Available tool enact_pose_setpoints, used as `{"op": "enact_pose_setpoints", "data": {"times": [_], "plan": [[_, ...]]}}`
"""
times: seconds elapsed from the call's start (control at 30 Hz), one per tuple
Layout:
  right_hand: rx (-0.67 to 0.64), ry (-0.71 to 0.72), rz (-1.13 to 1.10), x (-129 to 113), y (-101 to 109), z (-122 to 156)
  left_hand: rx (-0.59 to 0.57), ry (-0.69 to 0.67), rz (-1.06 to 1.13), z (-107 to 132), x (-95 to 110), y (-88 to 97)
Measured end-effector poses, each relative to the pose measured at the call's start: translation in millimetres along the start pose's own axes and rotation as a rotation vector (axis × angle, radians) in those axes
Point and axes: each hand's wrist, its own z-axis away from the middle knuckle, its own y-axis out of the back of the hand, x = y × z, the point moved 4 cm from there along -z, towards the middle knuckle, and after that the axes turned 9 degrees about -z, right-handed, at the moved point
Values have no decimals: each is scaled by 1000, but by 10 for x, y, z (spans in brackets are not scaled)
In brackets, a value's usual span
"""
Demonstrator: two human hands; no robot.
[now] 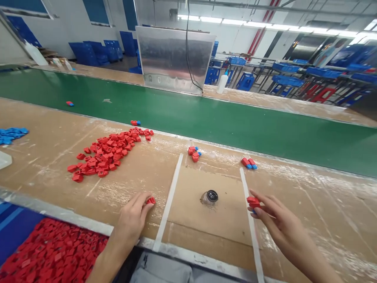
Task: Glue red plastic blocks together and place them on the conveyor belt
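My left hand [131,216] is closed on a small red plastic block [151,200] just left of a white tape strip. On the other side, my right hand [277,220] pinches a red-and-blue piece [253,202] beside the right tape strip; its blue end is partly covered by my fingers. Between the hands, a small round jar with a black top [212,195] sits on a cardboard sheet [188,212]. Joined red-and-blue pieces [194,153] lie beyond the sheet, and two more pieces [249,163] rest near the top of the right strip.
A heap of red blocks [108,153] lies at left, with blue parts [11,135] farther left. Many more red blocks [55,251] fill a bin below the table edge. A green conveyor belt [229,122] crosses behind. Past it stand a metal panel [173,59] and a white bottle [222,82].
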Motion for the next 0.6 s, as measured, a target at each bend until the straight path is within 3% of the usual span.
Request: {"op": "enact_pose_setpoints", "data": {"times": [0.23,0.43,0.6], "plan": [[-89,-1,159,-156,-51,43,-152,-27,115,37,171,-99],[-115,182,322,-489,-299,-103,-151,55,122,111,135,-154],[-118,270,471,-586,-467,-130,-188,61,5,184,189,-222]]}}
